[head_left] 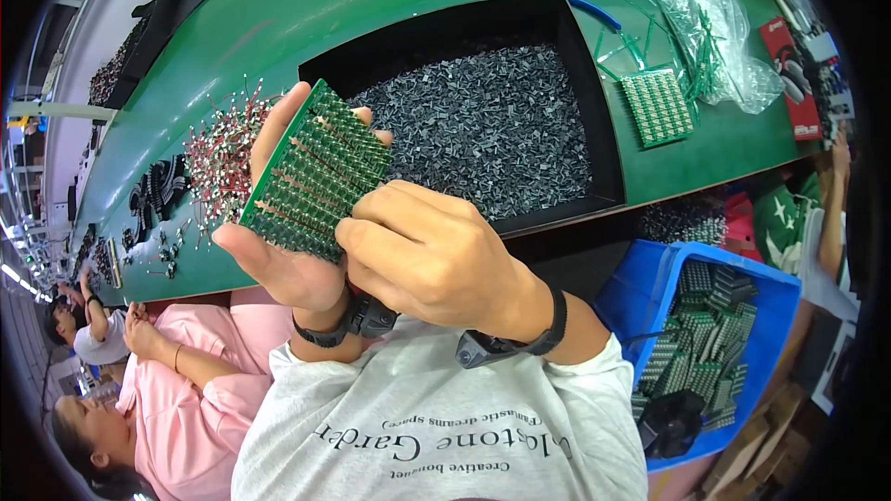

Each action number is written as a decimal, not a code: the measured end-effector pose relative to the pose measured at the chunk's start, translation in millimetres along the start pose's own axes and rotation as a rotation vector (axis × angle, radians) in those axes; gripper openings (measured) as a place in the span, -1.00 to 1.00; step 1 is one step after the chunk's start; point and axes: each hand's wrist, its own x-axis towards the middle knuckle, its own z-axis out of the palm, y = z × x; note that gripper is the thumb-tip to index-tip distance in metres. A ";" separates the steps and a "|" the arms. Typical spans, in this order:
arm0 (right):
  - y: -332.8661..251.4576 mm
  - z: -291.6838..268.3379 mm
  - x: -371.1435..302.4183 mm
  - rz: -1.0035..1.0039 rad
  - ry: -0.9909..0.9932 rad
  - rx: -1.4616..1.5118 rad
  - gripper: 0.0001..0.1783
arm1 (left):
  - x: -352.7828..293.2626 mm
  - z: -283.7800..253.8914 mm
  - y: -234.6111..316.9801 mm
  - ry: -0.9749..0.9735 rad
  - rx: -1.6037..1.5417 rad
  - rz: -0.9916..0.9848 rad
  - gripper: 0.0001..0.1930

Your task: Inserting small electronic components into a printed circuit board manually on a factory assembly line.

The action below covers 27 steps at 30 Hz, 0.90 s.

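My left hand [269, 250] holds a green circuit board panel [320, 172] tilted up, its edges between thumb and fingers. Rows of small dark and metallic parts cover the panel's face. My right hand [432, 255] is closed in a pinch at the panel's lower right edge. Its fingertips are partly hidden, so I cannot make out what they hold. Just beyond both hands stands a black tray [608, 144] filled with small dark grey parts [492, 121]. To the left of the panel lies a heap of small boards with red wires [223, 153].
Another green panel [657, 107] lies right of the tray, near green strips, a clear plastic bag [719, 37] and blue-handled cutters [594, 12]. A blue bin [780, 301] holding several panels stands at lower right. A person in pink [190, 380] sits on my left.
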 end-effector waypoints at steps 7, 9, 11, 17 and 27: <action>6.4 -24.9 5.4 0.023 0.126 -0.043 -0.74 | 3.7 -10.6 3.7 -0.013 -0.020 -0.034 0.15; 7.9 -28.3 4.8 0.066 0.068 -0.092 -0.73 | 4.6 -12.0 3.3 0.005 0.044 -0.022 0.15; 7.4 -28.2 3.9 0.059 0.023 -0.123 -0.70 | 4.3 -6.7 3.7 0.020 0.056 -0.023 0.16; -5.8 -3.6 14.7 -0.040 0.207 0.008 -0.64 | 0.1 -1.9 3.6 -0.025 0.074 -0.077 0.29; -16.7 2.4 30.7 -0.086 0.234 0.029 -0.65 | -4.1 0.2 5.8 -0.030 0.226 -0.140 0.44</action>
